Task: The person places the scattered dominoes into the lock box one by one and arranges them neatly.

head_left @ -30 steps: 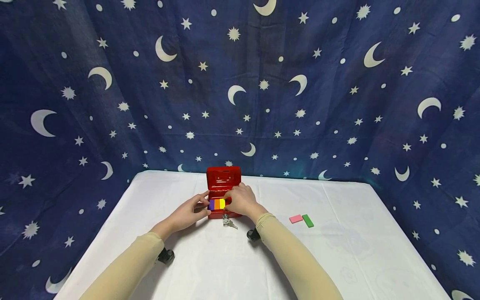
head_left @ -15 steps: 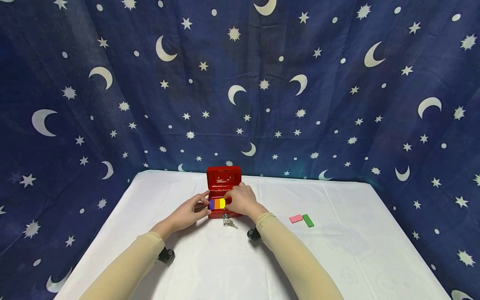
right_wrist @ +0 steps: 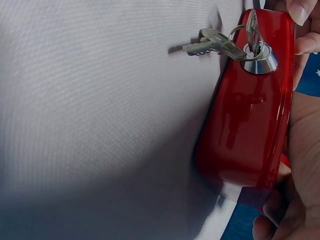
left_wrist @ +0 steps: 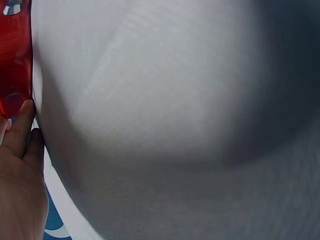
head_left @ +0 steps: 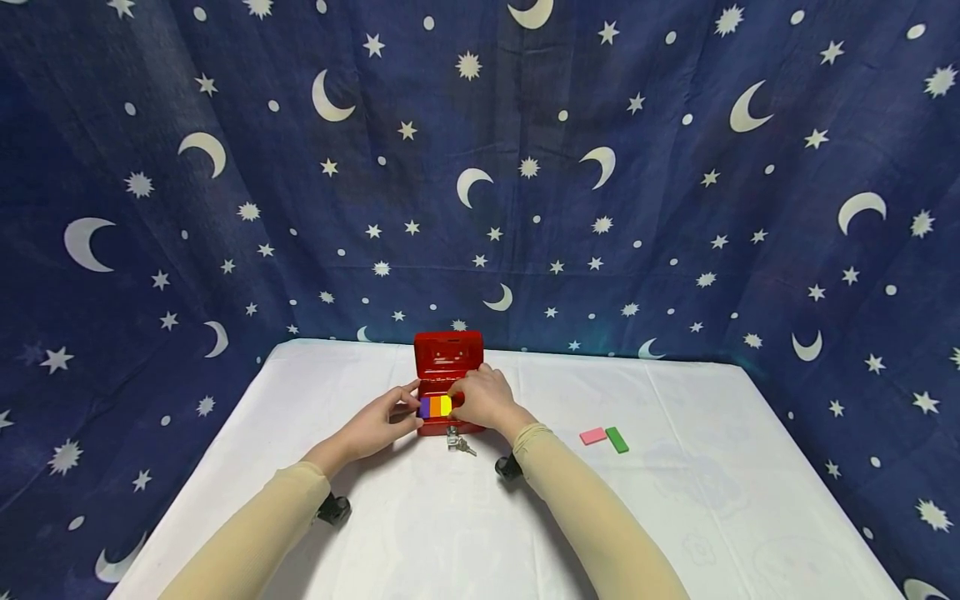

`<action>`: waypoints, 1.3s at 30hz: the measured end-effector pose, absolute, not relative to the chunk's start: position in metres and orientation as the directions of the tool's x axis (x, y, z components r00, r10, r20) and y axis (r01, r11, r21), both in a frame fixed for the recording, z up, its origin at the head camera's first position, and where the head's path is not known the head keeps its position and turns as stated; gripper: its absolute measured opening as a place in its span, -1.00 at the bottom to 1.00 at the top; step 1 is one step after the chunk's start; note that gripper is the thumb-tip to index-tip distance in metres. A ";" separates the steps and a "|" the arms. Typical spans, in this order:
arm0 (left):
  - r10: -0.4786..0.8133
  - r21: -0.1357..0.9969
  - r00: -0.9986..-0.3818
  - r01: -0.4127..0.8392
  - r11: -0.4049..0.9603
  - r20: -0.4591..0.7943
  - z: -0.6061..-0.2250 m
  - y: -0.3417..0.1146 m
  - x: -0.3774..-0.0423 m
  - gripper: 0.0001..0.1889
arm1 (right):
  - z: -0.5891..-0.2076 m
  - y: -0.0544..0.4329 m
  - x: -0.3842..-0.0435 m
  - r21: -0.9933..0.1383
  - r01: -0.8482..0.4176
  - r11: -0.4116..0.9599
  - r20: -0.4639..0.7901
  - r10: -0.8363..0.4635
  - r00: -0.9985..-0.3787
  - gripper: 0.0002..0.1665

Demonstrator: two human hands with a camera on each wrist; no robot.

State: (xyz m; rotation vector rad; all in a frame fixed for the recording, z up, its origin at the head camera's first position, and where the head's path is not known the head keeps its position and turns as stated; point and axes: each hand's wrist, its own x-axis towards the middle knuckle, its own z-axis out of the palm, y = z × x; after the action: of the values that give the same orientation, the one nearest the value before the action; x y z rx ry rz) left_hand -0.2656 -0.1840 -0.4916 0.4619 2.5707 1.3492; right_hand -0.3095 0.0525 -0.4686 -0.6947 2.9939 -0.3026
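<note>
A red cash box (head_left: 448,356) stands on the table with its lid raised at the back. Inside its left part, purple (head_left: 425,407), orange (head_left: 435,407) and yellow (head_left: 446,406) blocks lie side by side. My left hand (head_left: 378,425) grips the box's left end, thumb at the front corner and a finger towards the back. My right hand (head_left: 489,402) reaches over the right part of the box, thumb and index finger pinching at the yellow block's right edge. It hides the right part of the inside. Keys (right_wrist: 215,42) hang from the lock (right_wrist: 259,60) on the front wall.
To the right of the box, a pink block (head_left: 592,436) and a green block (head_left: 617,439) lie on the white tablecloth (head_left: 675,500). A dark blue curtain (head_left: 555,208) with moons and stars hangs behind the table.
</note>
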 end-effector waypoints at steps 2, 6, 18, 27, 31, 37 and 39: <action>0.367 0.824 -0.930 0.185 0.536 -0.030 -0.491 -0.184 -0.265 -0.72 | -0.469 0.053 -0.310 -0.200 -0.429 0.881 -0.008 -0.440 -0.898 -0.52; 0.369 0.820 -0.929 0.191 0.539 -0.027 -0.490 -0.184 -0.265 -0.72 | -0.469 0.054 -0.311 -0.203 -0.436 0.877 -0.005 -0.446 -0.895 -0.51; 0.385 0.812 -0.923 0.216 0.542 -0.011 -0.492 -0.185 -0.267 -0.70 | -0.454 0.064 -0.307 -0.296 -0.480 0.826 0.072 -0.482 -0.873 -0.50; 0.369 0.813 -0.929 0.204 0.545 -0.014 -0.494 -0.186 -0.268 -0.68 | -0.434 0.083 -0.298 -0.334 -0.530 0.779 0.124 -0.521 -0.844 -0.48; 0.370 0.810 -0.929 0.210 0.548 -0.010 -0.497 -0.187 -0.268 -0.66 | -0.429 0.096 -0.293 -0.341 -0.549 0.763 0.151 -0.532 -0.833 -0.49; 0.366 0.803 -0.930 0.206 0.559 -0.016 -0.496 -0.186 -0.267 -0.67 | -0.424 0.123 -0.284 -0.329 -0.567 0.755 0.207 -0.528 -0.823 -0.53; 0.367 0.804 -0.930 0.206 0.558 -0.017 -0.496 -0.186 -0.268 -0.69 | -0.422 0.132 -0.281 -0.338 -0.566 0.752 0.223 -0.520 -0.825 -0.56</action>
State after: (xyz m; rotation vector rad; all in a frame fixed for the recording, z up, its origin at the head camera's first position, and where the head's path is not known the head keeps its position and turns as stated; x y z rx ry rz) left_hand -0.2680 -0.1862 -0.4958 0.4844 2.6079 1.3091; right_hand -0.2814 0.1320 -0.4215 -0.9475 3.0470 -0.6488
